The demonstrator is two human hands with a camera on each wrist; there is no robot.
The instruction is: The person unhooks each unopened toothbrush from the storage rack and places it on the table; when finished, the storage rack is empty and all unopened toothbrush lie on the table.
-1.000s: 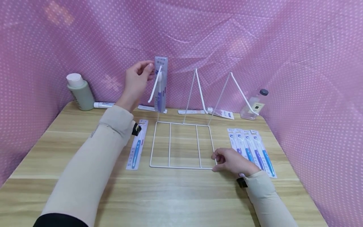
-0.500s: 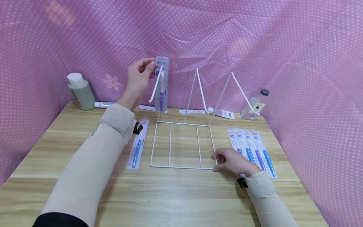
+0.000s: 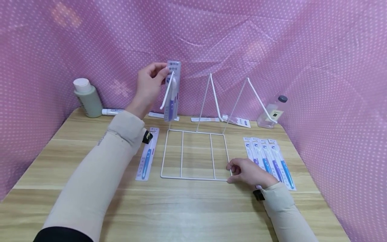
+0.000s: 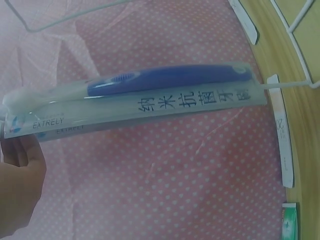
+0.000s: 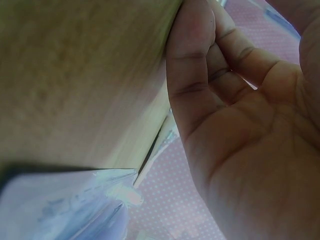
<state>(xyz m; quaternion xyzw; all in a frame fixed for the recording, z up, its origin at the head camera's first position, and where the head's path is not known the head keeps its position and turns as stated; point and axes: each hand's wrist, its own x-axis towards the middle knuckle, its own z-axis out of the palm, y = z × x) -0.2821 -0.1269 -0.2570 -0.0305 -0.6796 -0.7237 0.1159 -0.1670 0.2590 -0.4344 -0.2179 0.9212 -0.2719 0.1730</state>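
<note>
My left hand (image 3: 149,82) pinches the upper left edge of a packaged toothbrush (image 3: 172,106) with a purple handle. The pack stands upright at the leftmost prong of a white wire display rack (image 3: 193,178), and that prong crosses in front of it. In the left wrist view, a second pack edge shows behind the toothbrush pack (image 4: 170,82), the fingers at its head end. My right hand (image 3: 246,171) grips the right side bar of the rack's base near its front corner, thumb in front; in the right wrist view its curled fingers (image 5: 192,65) hide the bar.
One blue packaged toothbrush (image 3: 146,158) lies left of the rack, several (image 3: 279,161) lie fanned at the right. Along the back are a green bottle (image 3: 88,101), toothpaste tubes (image 3: 112,112), flat white boxes (image 3: 205,119) and a clear bottle (image 3: 270,116), before a pink dotted curtain (image 3: 193,33).
The toothbrush pack has tilted slightly, its top shifting right, and a second printed heading now shows at its top. My left hand moved slightly right with it. The right hand keeps its hold.
</note>
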